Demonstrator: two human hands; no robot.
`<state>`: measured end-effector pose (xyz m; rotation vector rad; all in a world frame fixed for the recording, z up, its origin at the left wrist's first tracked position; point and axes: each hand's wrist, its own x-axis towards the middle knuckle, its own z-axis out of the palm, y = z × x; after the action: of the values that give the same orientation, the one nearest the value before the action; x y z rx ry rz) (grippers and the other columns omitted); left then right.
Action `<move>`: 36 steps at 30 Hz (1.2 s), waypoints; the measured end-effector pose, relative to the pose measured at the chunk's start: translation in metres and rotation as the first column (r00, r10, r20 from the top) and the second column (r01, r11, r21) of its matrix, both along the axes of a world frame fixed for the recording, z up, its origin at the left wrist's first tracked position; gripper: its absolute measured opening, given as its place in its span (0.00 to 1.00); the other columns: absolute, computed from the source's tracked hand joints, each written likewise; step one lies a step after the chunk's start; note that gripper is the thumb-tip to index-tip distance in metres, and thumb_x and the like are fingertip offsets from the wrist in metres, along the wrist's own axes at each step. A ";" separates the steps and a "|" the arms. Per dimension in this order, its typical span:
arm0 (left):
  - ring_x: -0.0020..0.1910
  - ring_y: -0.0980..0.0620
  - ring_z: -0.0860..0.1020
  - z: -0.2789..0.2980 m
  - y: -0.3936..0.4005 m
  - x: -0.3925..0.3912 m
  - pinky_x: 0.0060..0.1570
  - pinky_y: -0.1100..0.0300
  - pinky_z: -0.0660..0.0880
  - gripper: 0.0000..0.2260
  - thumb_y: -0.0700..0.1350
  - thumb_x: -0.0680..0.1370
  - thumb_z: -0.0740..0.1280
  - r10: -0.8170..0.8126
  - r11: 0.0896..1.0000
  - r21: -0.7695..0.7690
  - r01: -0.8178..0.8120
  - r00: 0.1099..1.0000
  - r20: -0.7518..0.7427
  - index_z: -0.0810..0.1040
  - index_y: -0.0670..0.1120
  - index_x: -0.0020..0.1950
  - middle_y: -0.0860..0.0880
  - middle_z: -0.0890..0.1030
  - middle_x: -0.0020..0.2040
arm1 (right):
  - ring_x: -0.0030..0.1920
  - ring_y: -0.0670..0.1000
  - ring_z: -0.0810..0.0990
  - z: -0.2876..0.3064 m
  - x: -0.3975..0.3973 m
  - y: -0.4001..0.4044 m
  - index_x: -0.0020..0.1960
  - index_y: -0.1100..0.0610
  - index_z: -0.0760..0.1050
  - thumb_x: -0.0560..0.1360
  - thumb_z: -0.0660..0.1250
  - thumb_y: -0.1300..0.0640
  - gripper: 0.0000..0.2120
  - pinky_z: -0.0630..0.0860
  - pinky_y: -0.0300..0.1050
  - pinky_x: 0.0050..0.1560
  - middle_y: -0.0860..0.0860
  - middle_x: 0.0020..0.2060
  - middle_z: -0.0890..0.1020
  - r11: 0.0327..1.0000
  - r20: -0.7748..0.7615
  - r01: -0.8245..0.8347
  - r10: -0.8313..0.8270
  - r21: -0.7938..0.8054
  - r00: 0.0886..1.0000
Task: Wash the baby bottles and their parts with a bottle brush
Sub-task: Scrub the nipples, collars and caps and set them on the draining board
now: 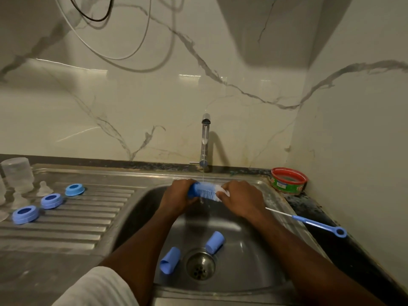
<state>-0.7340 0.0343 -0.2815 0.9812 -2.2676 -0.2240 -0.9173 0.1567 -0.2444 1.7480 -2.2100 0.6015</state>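
Meanwhile, left hand (180, 193) grips the blue-handled white-bristled bottle brush (205, 192) under the chrome tap (205, 142); right hand (240, 198) pinches its bristles; two blue plastic caps (170, 260) lie at six o'clock.

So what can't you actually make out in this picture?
- Head view: the blue bottle brush has both ends hidden inside the left hand and right hand.
- The clear plastic bottles are blurred and cut by the left edge.
- The red-rimmed tub label is too small.

Two blue plastic caps (170, 260) (214, 242) lie in the steel sink (254, 261), flanking the drain (200, 265); three blue rings (51, 200) sit on the drainboard (66, 235) at left.
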 end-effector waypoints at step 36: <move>0.64 0.49 0.76 0.004 0.008 -0.012 0.66 0.52 0.73 0.23 0.44 0.75 0.76 -0.155 0.976 -0.169 0.138 0.984 -0.089 0.76 0.46 0.68 0.46 0.79 0.65 | 0.46 0.49 0.76 0.006 0.005 -0.003 0.61 0.52 0.78 0.80 0.62 0.40 0.19 0.72 0.45 0.46 0.52 0.53 0.83 0.979 0.245 0.005 -0.056 0.203 0.968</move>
<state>-0.7457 0.0426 -0.2771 0.7032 -2.2270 -0.1459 -0.9124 0.1536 -0.2384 1.8167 -2.5440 0.6421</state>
